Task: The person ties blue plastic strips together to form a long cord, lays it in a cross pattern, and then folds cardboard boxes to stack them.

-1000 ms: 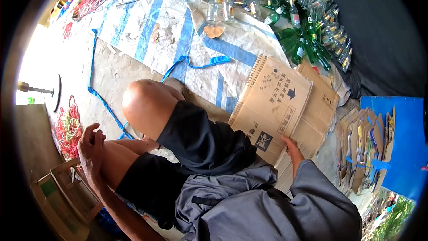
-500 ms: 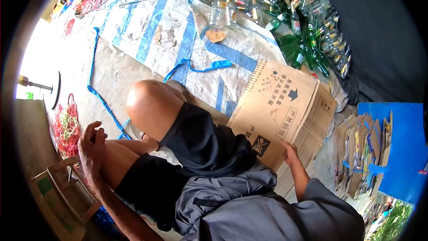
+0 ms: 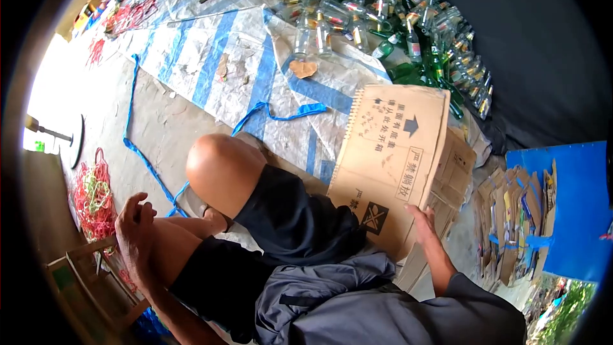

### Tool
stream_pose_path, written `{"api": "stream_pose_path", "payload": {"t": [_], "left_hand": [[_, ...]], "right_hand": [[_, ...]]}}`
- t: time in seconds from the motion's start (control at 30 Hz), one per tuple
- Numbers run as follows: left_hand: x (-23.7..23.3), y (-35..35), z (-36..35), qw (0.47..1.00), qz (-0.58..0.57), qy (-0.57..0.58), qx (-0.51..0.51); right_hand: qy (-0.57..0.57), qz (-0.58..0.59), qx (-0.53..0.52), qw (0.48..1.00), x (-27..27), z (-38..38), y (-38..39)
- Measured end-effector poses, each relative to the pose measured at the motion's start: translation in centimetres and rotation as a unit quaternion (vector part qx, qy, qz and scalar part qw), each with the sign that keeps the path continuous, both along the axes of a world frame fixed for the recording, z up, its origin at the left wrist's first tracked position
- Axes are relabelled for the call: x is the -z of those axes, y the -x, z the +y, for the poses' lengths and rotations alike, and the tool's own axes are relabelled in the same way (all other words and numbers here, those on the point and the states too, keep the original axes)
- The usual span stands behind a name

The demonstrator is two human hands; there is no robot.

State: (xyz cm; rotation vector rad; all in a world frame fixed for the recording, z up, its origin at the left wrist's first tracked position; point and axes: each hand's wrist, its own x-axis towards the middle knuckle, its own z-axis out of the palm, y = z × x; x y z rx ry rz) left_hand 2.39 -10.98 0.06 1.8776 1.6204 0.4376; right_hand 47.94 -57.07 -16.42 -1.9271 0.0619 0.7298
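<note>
A folded brown cardboard sheet (image 3: 386, 160) with dark printing stands tilted beside my raised knee, in front of more flattened cardboard (image 3: 454, 166). My right hand (image 3: 421, 222) grips its right edge near the lower end, the thumb on the printed face and the other fingers partly hidden. On the other side, my left hand (image 3: 135, 220) rests on my lower leg with its fingers loosely curled and apart, holding nothing. A blue strap (image 3: 150, 166) lies on the floor beyond my legs.
Many glass bottles (image 3: 383, 9) lie at the top on a white and blue striped tarp (image 3: 252, 57). Red string (image 3: 94, 185) and a wooden stool (image 3: 83, 281) are at the left. A tied cardboard stack (image 3: 511, 223) stands by a blue board (image 3: 578, 211) at the right.
The cardboard sheet has tipped slightly more upright, its top edge swinging left, with my right hand still on it. The view has shifted a little. My left hand stays on my leg.
</note>
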Motion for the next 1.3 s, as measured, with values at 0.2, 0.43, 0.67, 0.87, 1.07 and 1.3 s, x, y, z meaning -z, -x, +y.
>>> {"api": "stream_pose_path", "payload": {"t": [0.2, 0.43, 0.67, 0.87, 1.07, 1.3], "left_hand": [[0.0, 0.5, 0.3, 1.0, -0.02, 0.014, 0.007], [-0.3, 0.9, 0.1, 1.0, -0.014, 0.007, 0.02], [-0.7, 0.8, 0.1, 1.0, 0.024, -0.007, -0.001], [-0.5, 1.1, 0.2, 0.999, 0.027, -0.015, -0.03], [-0.3, 1.2, -0.1, 0.998, 0.033, -0.032, -0.039], [-0.4, 1.2, 0.0, 0.998, 0.041, -0.029, -0.043]], "right_hand": [[-0.028, 0.006, -0.045, 0.999, -2.6, 4.6, -1.5], [-0.059, -0.027, -0.101, 0.993, -1.4, 11.5, -5.8], [-0.118, -0.011, -0.18, 0.977, -0.5, 22.3, -10.9], [-0.091, -0.049, -0.244, 0.964, 2.9, 30.4, -14.8], [-0.044, -0.028, -0.286, 0.957, 4.0, 35.9, -16.2], [-0.057, -0.011, -0.327, 0.943, 7.0, 38.9, -17.9]]}}
